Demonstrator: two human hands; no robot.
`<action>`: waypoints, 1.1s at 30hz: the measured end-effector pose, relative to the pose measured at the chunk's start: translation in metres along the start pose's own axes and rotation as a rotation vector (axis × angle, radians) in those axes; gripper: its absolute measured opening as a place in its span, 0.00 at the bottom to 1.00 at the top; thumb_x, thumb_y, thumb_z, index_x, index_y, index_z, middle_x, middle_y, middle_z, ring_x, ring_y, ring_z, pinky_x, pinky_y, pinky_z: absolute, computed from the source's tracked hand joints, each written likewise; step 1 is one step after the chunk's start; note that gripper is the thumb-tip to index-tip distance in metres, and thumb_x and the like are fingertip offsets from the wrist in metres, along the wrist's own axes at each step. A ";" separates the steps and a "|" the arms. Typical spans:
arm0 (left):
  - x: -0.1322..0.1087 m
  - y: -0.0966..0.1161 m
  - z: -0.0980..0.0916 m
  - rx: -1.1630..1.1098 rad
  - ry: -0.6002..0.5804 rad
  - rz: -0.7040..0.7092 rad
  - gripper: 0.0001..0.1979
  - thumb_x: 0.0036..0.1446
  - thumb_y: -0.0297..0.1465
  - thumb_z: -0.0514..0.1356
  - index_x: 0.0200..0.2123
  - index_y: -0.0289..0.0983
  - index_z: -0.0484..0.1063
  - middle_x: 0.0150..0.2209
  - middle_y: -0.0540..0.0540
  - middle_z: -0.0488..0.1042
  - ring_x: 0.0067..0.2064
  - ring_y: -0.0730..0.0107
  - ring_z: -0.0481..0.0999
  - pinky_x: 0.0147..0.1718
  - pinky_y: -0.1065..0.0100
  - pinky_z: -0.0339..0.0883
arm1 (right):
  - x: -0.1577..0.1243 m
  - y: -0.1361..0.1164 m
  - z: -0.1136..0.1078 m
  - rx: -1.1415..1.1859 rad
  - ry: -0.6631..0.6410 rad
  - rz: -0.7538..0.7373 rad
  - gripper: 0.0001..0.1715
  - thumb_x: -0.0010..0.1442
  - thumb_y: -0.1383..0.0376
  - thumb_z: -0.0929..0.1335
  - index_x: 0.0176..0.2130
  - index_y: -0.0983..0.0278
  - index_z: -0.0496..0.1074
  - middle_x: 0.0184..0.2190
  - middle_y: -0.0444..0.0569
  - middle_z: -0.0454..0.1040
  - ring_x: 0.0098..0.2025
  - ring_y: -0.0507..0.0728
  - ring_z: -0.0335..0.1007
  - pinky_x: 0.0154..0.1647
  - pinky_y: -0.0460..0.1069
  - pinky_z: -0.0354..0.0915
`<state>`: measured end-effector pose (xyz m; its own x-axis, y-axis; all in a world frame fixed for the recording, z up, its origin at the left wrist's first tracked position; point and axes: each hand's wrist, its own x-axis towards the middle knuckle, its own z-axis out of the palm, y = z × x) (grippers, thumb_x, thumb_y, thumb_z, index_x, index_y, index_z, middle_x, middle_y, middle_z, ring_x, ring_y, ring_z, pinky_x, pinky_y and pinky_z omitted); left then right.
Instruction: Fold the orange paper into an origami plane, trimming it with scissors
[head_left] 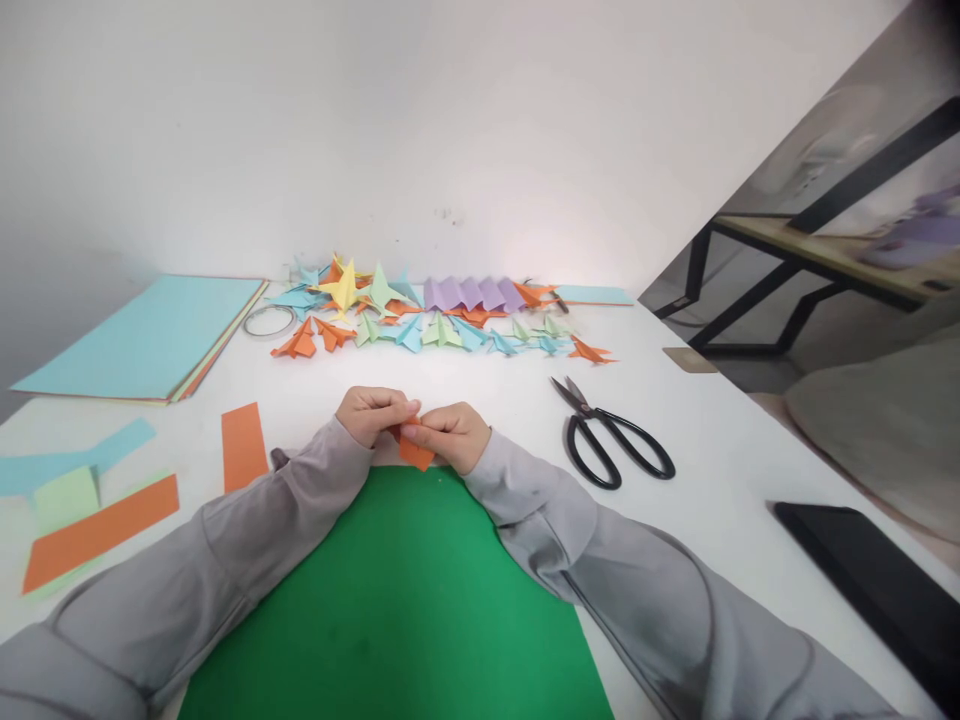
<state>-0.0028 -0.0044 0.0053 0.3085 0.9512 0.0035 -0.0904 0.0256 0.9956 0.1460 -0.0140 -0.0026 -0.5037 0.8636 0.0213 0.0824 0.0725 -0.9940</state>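
Note:
Between my two hands is a small folded piece of orange paper (417, 454), held above the far edge of a green sheet (397, 590). My left hand (373, 412) pinches it from the left, its fingers curled. From the right, my right hand (456, 436) grips the same paper with thumb and fingers closed. The fingers hide part of the paper, so its full shape cannot be made out. An orange paper strip (244, 446) lies on the white table left of my left hand. Black-handled scissors (611, 430) rest partly open to the right of my right hand.
Folded paper figures (442, 330) in several colours line the back by the wall, with a purple pleated paper (474, 294). A coloured paper stack (142, 335) and tape roll (270, 320) sit at left. Paper scraps (101, 530) lie nearer. A black tablet-like object (870, 580) is at right.

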 end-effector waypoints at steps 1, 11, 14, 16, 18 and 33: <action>-0.001 0.001 0.000 0.009 -0.008 0.000 0.17 0.38 0.38 0.67 0.12 0.33 0.68 0.13 0.52 0.65 0.18 0.79 0.62 0.17 0.74 0.56 | 0.000 0.000 0.000 0.007 0.004 0.010 0.29 0.45 0.47 0.69 0.11 0.65 0.58 0.08 0.37 0.51 0.14 0.44 0.44 0.14 0.45 0.40; 0.001 -0.001 0.003 -0.108 0.080 -0.091 0.18 0.34 0.42 0.68 0.14 0.33 0.70 0.13 0.51 0.65 0.17 0.79 0.63 0.17 0.74 0.58 | -0.001 -0.002 0.004 -0.046 0.068 -0.052 0.29 0.47 0.48 0.67 0.12 0.64 0.57 0.10 0.37 0.49 0.16 0.45 0.43 0.17 0.46 0.41; 0.001 0.000 0.005 -0.143 0.137 -0.066 0.19 0.33 0.42 0.69 0.14 0.32 0.70 0.13 0.52 0.65 0.16 0.81 0.63 0.15 0.75 0.58 | -0.001 -0.001 0.005 -0.204 0.162 -0.155 0.29 0.51 0.50 0.65 0.12 0.64 0.55 0.11 0.38 0.50 0.17 0.46 0.44 0.18 0.46 0.44; 0.000 0.002 0.006 -0.202 0.177 -0.028 0.17 0.33 0.41 0.69 0.16 0.32 0.72 0.16 0.51 0.69 0.18 0.79 0.67 0.17 0.75 0.62 | -0.001 -0.001 0.005 -0.274 0.285 -0.179 0.26 0.52 0.53 0.66 0.13 0.64 0.59 0.12 0.40 0.54 0.18 0.47 0.47 0.19 0.46 0.46; -0.001 0.004 0.007 -0.260 0.207 -0.005 0.15 0.34 0.38 0.69 0.20 0.32 0.75 0.19 0.50 0.72 0.22 0.76 0.71 0.22 0.73 0.67 | -0.001 -0.001 0.003 -0.281 0.399 -0.180 0.20 0.53 0.55 0.66 0.18 0.65 0.65 0.15 0.42 0.61 0.20 0.48 0.53 0.20 0.46 0.50; 0.001 -0.007 0.004 0.023 0.150 0.175 0.09 0.37 0.33 0.68 0.23 0.33 0.77 0.24 0.48 0.75 0.21 0.76 0.70 0.20 0.73 0.68 | 0.005 0.007 -0.006 -0.245 0.481 -0.250 0.14 0.54 0.55 0.65 0.25 0.63 0.67 0.22 0.44 0.66 0.24 0.50 0.58 0.25 0.46 0.57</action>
<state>0.0022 -0.0045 -0.0009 0.1459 0.9757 0.1637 -0.1084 -0.1488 0.9829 0.1493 -0.0066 -0.0090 -0.0924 0.9303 0.3551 0.2363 0.3669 -0.8997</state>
